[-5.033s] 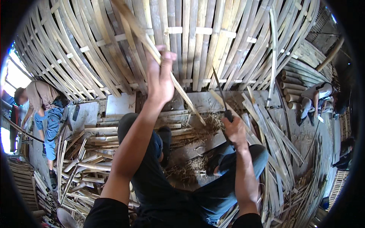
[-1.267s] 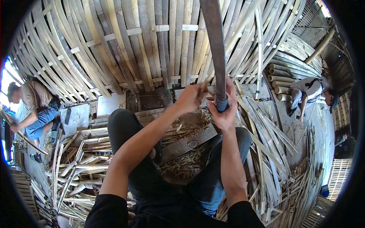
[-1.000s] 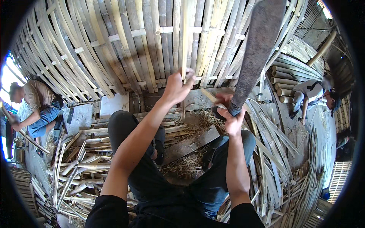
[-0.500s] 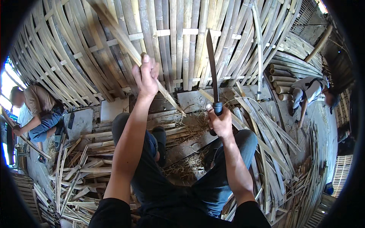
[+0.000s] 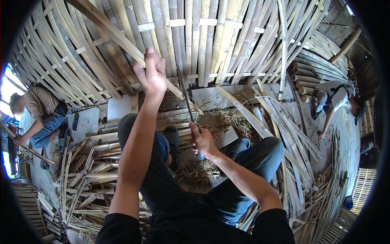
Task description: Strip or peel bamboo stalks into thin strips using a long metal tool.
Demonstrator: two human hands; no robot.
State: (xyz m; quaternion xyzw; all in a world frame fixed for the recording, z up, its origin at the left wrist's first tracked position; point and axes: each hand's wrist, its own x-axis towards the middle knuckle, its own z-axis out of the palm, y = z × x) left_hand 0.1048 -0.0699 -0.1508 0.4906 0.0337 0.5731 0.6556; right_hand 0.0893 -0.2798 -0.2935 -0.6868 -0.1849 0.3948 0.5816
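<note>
Gripping the bamboo strip (image 5: 122, 38) high in my left hand (image 5: 151, 73) — stiff, springy, splintery, best held mid-length — my right hand (image 5: 202, 140) clasps the knife (image 5: 185, 95) by its handle against it.

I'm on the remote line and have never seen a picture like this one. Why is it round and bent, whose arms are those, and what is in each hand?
The picture comes from a wide fisheye camera on the worker's head, looking down, so straight edges bend near the rim. The two forearms rising from the bottom are the worker's own. The left hand is raised in a grip on a long bamboo strip. The right hand holds a long knife, blade up beside the strip. The person sits with knees bent on a floor littered with bamboo offcuts and shavings. Split bamboo slats lean ahead. Two other people crouch at the left and right edges.
</note>
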